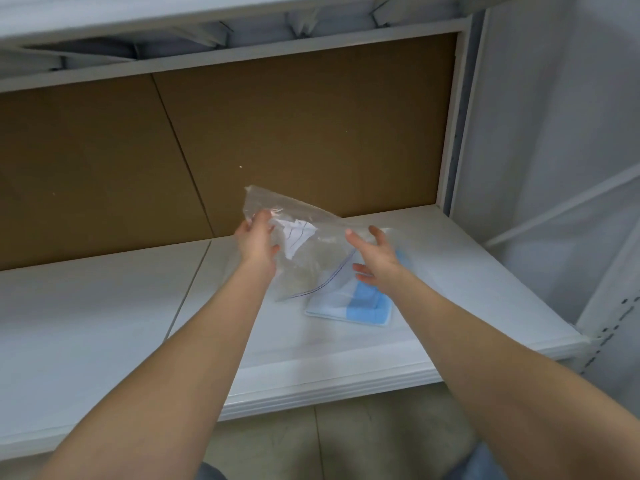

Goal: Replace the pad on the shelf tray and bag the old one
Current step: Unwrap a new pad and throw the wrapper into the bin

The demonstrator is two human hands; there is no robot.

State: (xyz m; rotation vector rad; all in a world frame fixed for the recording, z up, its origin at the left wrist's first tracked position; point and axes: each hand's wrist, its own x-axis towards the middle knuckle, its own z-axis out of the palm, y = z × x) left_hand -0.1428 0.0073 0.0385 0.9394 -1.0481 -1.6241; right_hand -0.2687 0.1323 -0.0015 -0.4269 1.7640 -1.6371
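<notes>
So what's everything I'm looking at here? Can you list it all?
Zip bag: one, clear plastic with something pale inside, held up over the shelf.
Folded pad: one, blue and white, lying on the shelf under the bag.
Shelf: one, white, two panels side by side.
Back board: brown, behind the shelf.
Floor tiles: beige, below the shelf edge.
Left hand: one, pinching the bag's upper edge.
Right hand: one, fingers spread at the bag's right side.

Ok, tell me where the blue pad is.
The folded blue pad lies on the white shelf, right of centre in the head view, just below the right hand and partly behind the clear zip bag.
</notes>
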